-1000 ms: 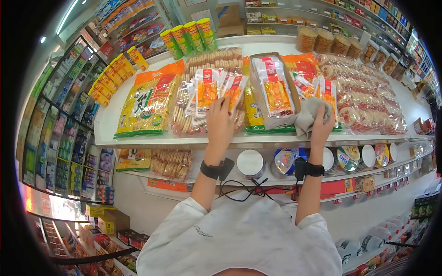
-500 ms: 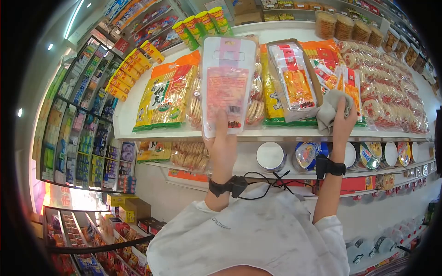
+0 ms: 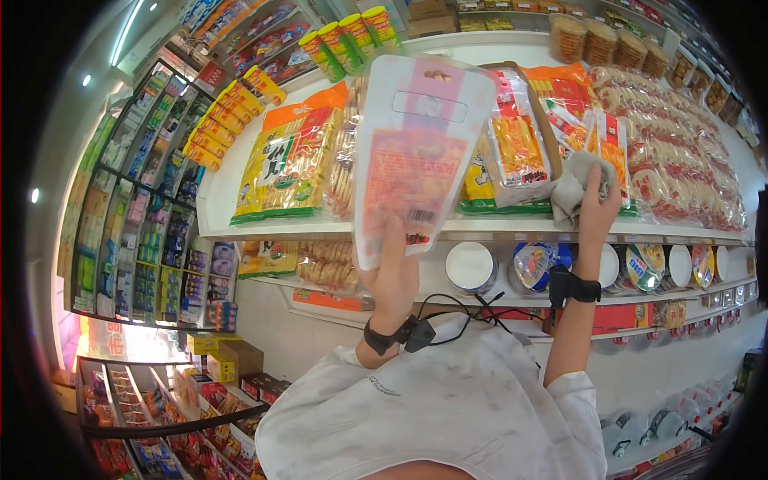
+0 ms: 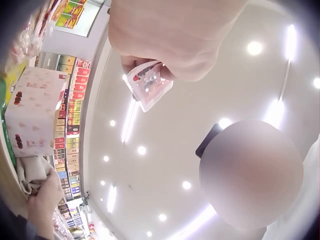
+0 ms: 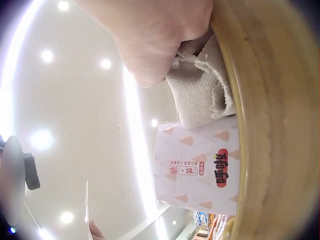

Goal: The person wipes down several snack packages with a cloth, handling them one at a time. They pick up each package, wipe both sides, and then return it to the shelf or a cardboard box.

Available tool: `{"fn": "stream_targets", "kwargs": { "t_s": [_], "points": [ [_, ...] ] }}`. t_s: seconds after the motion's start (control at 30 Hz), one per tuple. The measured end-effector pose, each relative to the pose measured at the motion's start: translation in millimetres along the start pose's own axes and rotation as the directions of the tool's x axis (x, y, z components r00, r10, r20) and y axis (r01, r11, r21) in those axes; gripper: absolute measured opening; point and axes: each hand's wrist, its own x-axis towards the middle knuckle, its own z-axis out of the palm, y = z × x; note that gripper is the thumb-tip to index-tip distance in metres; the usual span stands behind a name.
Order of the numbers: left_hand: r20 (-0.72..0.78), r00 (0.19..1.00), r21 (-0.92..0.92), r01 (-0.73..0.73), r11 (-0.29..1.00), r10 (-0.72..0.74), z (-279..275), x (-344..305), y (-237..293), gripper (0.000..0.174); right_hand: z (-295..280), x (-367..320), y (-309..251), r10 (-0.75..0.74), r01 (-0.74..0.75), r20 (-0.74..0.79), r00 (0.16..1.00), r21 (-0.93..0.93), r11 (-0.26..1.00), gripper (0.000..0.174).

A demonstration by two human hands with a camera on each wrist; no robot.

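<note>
My left hand pinches the lower end of a flat white-and-clear snack packet, held up above the shelf with its printed, barcoded back showing. In the left wrist view that hand has thumb and fingers on the packet's end. A grey cloth is gripped in my right hand at the shelf's front edge, beside an open box of orange packets. The right wrist view has the hand on the cloth, next to the box's printed side.
Large bags of snacks stand left of the raised packet, and bagged round biscuits lie to the right. Yellow-lidded cans and clear jars line the back. Tubs sit on the shelf below.
My left hand has lifted the packet off the pile on the shelf, brought it closer and tilted it to the right. My right hand keeps the cloth beside the box. The head view has shifted.
</note>
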Motion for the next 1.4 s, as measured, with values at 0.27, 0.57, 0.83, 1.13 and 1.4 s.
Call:
{"fn": "stream_targets", "kwargs": {
  "t_s": [0.27,0.57,0.83,1.13,1.4],
  "points": [
    [-0.193,0.977,0.572,0.042,0.819,0.084,-4.8,24.2,1.6,0.034,-0.9,-0.9,4.7,-0.021,0.021,0.025,0.999,0.015,1.0,0.03],
    [0.466,0.862,0.837,-0.502,-0.217,-0.199,-69.1,103.7,-102.5,0.059,0.2,-2.7,-2.9,-0.058,0.058,0.004,0.998,-0.009,0.998,0.028],
    [0.417,0.906,0.761,-0.388,0.52,0.066,15.2,93.1,-76.7,0.033,-1.8,-4.6,-4.6,-0.088,0.088,0.018,0.996,-0.035,0.995,0.026],
    [0.638,0.77,0.766,-0.629,0.136,-0.03,74.8,127.0,-122.2,0.093,-2.1,-5.6,-5.6,-0.117,0.119,0.037,0.992,-0.063,0.991,0.026],
    [0.53,0.843,0.756,-0.517,0.401,0.088,76.8,114.8,-118.6,0.05,-10.6,-4.4,-0.5,-0.006,0.005,-0.015,1.0,-0.017,1.0,0.043]
  ]
}}
